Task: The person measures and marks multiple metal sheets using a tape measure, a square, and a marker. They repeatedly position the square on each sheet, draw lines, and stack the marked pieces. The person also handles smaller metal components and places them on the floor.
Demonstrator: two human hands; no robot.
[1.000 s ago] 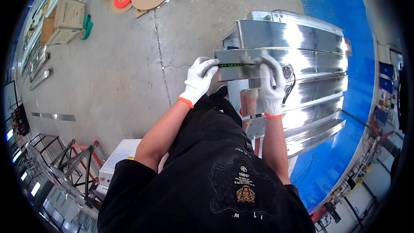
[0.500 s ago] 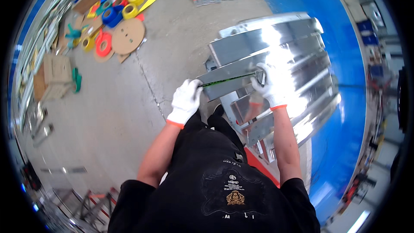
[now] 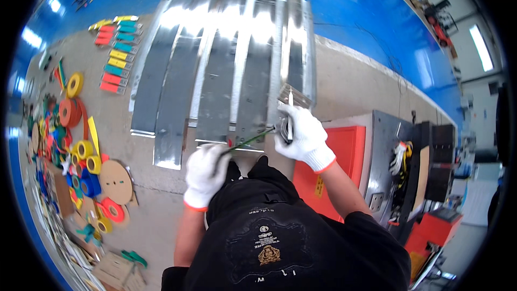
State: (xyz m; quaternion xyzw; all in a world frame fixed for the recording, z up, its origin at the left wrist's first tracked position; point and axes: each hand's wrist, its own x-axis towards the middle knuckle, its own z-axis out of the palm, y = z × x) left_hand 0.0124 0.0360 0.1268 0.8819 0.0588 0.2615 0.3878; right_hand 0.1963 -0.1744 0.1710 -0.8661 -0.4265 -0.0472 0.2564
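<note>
My left hand, in a white glove, is closed at the near end of a green tape blade. The blade runs up to the right toward my gloved right hand. That hand is wrapped round a dark tape measure case, mostly hidden by the fingers, and a white pen-like stick pointing away from me. Beyond both hands lie several long, shiny metal panels side by side. The tape hangs in front of their near ends, and my right hand is close to the rightmost panels.
To the right stand a red cabinet and a grey workbench. Coloured straps lie in a row left of the panels. Nearer on the left are tape rolls, a cardboard disc and a cardboard box.
My view has turned to the right. The tape, earlier stretched along a panel, is now off it, and its visible length is shorter. My hands have come closer together.
</note>
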